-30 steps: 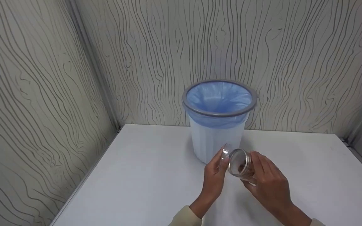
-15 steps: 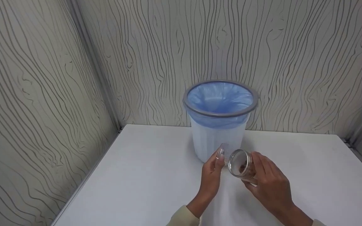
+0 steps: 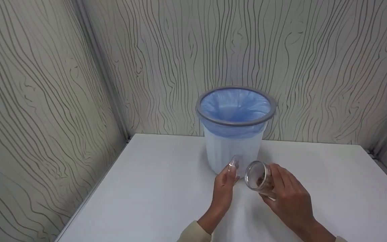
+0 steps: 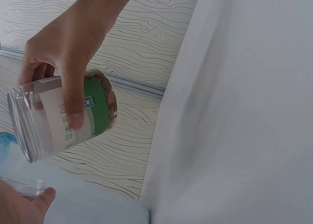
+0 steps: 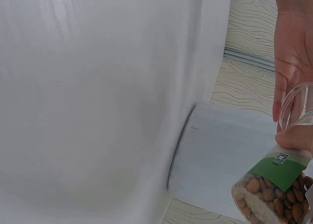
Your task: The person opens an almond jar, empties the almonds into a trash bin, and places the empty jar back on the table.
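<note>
My right hand (image 3: 291, 198) grips a clear screw-top jar (image 4: 49, 111), its fingers and thumb around the side. The jar lies tilted above the table, with its open mouth facing left. Almonds (image 5: 269, 194) fill the bottom end, and a green and white label (image 5: 281, 170) wraps the side. Just left of the mouth, my left hand (image 3: 223, 188) holds a clear lid (image 3: 235, 161) on edge between thumb and fingers. A small gap shows between lid and jar in the head view.
Behind the hands stands a white waste bin (image 3: 232, 148) with a grey rim ring (image 3: 235, 123) and a blue liner bag (image 3: 227, 106). The white table (image 3: 153, 174) ends at wood-grain patterned panels (image 3: 166, 67) at the back and left.
My left hand has moved slightly left with the lid, widening the gap to the jar's mouth. My right hand and the jar have stayed nearly in place.
</note>
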The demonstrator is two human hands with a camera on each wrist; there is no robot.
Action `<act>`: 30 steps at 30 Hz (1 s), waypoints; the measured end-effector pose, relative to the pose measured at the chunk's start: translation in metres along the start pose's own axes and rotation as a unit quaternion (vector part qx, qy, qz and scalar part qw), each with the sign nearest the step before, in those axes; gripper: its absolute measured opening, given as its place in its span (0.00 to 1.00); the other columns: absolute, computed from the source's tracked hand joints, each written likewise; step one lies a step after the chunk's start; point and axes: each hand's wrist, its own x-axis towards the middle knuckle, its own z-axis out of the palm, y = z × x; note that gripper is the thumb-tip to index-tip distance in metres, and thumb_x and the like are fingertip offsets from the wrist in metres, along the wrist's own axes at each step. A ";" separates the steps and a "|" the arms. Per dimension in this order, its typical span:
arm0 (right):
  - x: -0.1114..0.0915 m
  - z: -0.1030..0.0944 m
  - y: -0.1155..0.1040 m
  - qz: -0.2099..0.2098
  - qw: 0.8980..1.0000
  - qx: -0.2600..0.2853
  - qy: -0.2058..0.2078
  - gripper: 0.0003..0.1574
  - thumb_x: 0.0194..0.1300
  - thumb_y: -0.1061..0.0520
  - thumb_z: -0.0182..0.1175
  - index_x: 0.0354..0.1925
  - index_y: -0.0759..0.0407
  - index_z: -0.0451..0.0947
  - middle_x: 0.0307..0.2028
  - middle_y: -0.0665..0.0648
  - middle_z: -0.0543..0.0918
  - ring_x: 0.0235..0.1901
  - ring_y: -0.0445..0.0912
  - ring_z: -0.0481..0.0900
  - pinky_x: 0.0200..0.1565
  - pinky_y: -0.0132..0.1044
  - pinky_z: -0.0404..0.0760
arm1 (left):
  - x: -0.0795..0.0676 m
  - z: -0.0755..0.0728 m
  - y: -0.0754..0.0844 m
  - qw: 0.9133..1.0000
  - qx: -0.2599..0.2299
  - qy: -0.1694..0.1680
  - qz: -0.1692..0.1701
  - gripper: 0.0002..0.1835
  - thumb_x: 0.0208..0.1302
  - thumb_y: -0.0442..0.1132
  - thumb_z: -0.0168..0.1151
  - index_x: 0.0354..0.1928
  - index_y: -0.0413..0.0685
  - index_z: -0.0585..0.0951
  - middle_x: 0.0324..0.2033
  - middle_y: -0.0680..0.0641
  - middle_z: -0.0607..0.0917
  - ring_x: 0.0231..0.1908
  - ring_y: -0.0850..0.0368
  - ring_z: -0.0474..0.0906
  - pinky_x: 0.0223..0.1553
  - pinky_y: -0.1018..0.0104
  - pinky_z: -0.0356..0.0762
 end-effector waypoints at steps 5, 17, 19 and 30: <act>0.000 0.000 -0.001 0.000 1.000 0.004 0.003 0.67 0.24 0.51 0.88 0.63 0.71 0.73 0.54 0.67 0.82 0.50 0.62 0.83 0.49 0.56 0.83 | 0.000 -0.003 -0.002 1.000 -0.017 -0.003 0.006 0.27 0.83 0.50 0.41 0.73 0.44 0.70 0.70 0.44 0.74 0.70 0.48 0.69 0.64 0.54 0.72; -0.002 -0.002 0.001 0.005 1.000 0.003 -0.011 0.68 0.25 0.49 0.88 0.65 0.71 0.72 0.56 0.67 0.81 0.52 0.61 0.82 0.51 0.55 0.83 | -0.003 -0.008 -0.006 0.998 -0.045 -0.005 -0.033 0.30 0.83 0.54 0.38 0.75 0.44 0.67 0.69 0.44 0.74 0.69 0.47 0.70 0.64 0.54 0.73; -0.002 -0.002 0.001 0.002 1.000 0.001 -0.009 0.69 0.24 0.49 0.89 0.65 0.71 0.72 0.56 0.67 0.81 0.52 0.61 0.82 0.51 0.55 0.83 | -0.003 -0.009 -0.006 0.998 -0.053 -0.004 -0.044 0.31 0.83 0.55 0.37 0.74 0.43 0.68 0.69 0.43 0.75 0.69 0.46 0.71 0.63 0.54 0.74; 0.000 -0.003 -0.001 -0.004 1.000 0.007 0.005 0.71 0.22 0.51 0.89 0.66 0.70 0.71 0.56 0.67 0.81 0.51 0.62 0.82 0.49 0.57 0.83 | -0.002 -0.015 -0.008 0.993 -0.087 0.000 -0.082 0.33 0.82 0.58 0.37 0.73 0.41 0.68 0.68 0.41 0.75 0.69 0.45 0.70 0.63 0.54 0.74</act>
